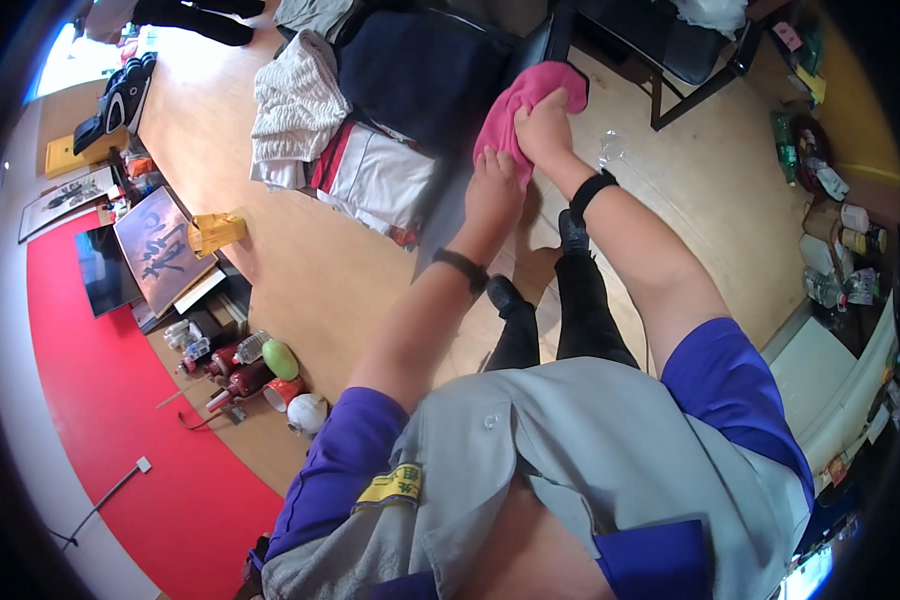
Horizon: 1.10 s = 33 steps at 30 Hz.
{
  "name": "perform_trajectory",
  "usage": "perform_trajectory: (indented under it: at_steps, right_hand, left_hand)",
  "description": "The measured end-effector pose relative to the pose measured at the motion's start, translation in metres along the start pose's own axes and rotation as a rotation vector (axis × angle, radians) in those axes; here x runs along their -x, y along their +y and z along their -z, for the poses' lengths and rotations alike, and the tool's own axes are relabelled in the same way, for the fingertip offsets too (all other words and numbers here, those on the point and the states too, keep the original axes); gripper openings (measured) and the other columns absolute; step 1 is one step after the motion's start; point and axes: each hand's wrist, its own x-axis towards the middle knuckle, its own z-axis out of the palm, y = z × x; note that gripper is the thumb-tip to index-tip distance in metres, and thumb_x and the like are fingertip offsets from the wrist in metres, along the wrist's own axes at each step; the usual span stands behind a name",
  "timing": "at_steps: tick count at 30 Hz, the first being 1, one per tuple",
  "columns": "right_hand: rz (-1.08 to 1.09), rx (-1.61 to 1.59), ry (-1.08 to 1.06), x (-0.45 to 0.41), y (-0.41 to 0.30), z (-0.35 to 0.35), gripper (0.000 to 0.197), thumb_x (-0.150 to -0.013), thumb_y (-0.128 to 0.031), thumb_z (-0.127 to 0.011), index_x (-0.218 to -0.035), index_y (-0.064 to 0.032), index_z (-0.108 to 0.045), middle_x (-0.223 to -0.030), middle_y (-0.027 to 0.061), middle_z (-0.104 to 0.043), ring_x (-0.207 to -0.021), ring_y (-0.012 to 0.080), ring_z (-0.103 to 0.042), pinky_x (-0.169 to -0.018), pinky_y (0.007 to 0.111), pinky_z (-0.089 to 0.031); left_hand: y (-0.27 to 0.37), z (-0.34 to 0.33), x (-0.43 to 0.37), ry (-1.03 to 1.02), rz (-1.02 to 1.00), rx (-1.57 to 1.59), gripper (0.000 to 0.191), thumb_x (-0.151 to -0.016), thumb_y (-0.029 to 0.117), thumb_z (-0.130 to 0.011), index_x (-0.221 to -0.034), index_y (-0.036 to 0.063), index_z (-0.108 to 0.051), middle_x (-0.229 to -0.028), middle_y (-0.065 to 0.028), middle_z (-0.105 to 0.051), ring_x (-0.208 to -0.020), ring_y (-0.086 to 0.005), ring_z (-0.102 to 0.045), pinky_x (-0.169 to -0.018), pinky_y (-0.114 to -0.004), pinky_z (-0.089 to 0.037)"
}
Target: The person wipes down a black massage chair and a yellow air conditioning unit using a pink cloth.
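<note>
Both my hands are on a pink cloth item (506,105) with a dark edge at its far end, held over the dark seat surface in front of me. My left hand (495,187) grips its near end, fingers on top of the fabric. Farther along, my right hand (546,129) pinches the cloth near the dark edge. Just left of it lie a dark navy folded garment (424,71), a white garment with red trim (379,176) and a cream ribbed knit (296,105).
A black chair with a metal frame (667,52) stands at the upper right. Bottles and jars (825,281) line the right side. A yellow bag (216,234), a framed calligraphy piece (161,247) and more bottles (244,379) are on the left. My feet are on the floor below.
</note>
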Motion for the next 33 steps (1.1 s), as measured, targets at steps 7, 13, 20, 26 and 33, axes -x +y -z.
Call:
perform_trajectory:
  at_steps: [7, 13, 20, 26, 33]
  right_hand:
    - [-0.098, -0.017, 0.067, 0.098, 0.005, -0.039, 0.060, -0.078, -0.014, -0.059, -0.120, 0.0125, -0.026, -0.107, 0.0388, -0.051, -0.097, 0.0475, -0.057, -0.086, 0.047, -0.046]
    - [-0.178, -0.102, 0.094, 0.179, -0.009, -0.076, 0.059, -0.080, -0.014, -0.056, -0.120, 0.0154, -0.025, -0.106, 0.0393, -0.052, -0.096, 0.0483, -0.057, -0.087, 0.046, -0.046]
    - [-0.331, -0.138, -0.033, 0.262, -0.007, -0.130, 0.075, -0.082, -0.028, -0.058, -0.128, 0.0187, -0.021, -0.119, 0.0379, -0.048, -0.109, 0.0439, -0.054, -0.093, 0.042, -0.044]
    - [-0.401, -0.124, -0.032, 0.268, 0.022, -0.164, 0.067, -0.082, -0.032, -0.060, -0.127, 0.0095, -0.033, -0.115, 0.0292, -0.053, -0.090, 0.0362, -0.061, -0.064, 0.044, -0.051]
    - [-0.442, -0.701, -0.546, 0.288, -0.005, -0.070, 0.029, -0.084, -0.005, -0.052, -0.112, 0.0020, -0.056, -0.102, 0.0146, -0.063, -0.089, 0.0242, -0.063, -0.078, 0.033, -0.051]
  left_hand:
    - [-0.051, 0.022, 0.097, 0.009, -0.068, -0.063, 0.027, -0.079, 0.008, -0.054, -0.102, -0.0024, -0.050, -0.123, -0.0283, -0.050, -0.112, -0.0388, -0.052, -0.091, -0.041, -0.047]
    - [-0.101, 0.030, 0.162, -0.059, -0.064, -0.125, 0.055, -0.069, 0.033, -0.070, -0.107, -0.0006, -0.047, -0.121, -0.0236, -0.054, -0.111, -0.0371, -0.054, -0.097, -0.041, -0.042]
    - [-0.136, 0.052, 0.227, -0.191, 0.239, 0.259, 0.015, -0.085, 0.011, -0.045, -0.096, 0.0040, -0.052, -0.098, -0.0189, -0.063, -0.092, -0.0364, -0.059, -0.079, -0.047, -0.046]
    - [-0.156, 0.042, 0.242, -0.185, 0.153, 0.484, 0.015, -0.086, 0.007, -0.045, -0.098, 0.0014, -0.050, -0.092, -0.0244, -0.061, -0.093, -0.0430, -0.056, -0.077, -0.049, -0.044]
    - [-0.145, 0.061, 0.252, 0.107, 0.205, 0.804, 0.022, -0.081, -0.004, -0.045, -0.099, -0.0013, -0.057, -0.084, -0.0163, -0.061, -0.084, -0.0300, -0.061, -0.074, -0.035, -0.048]
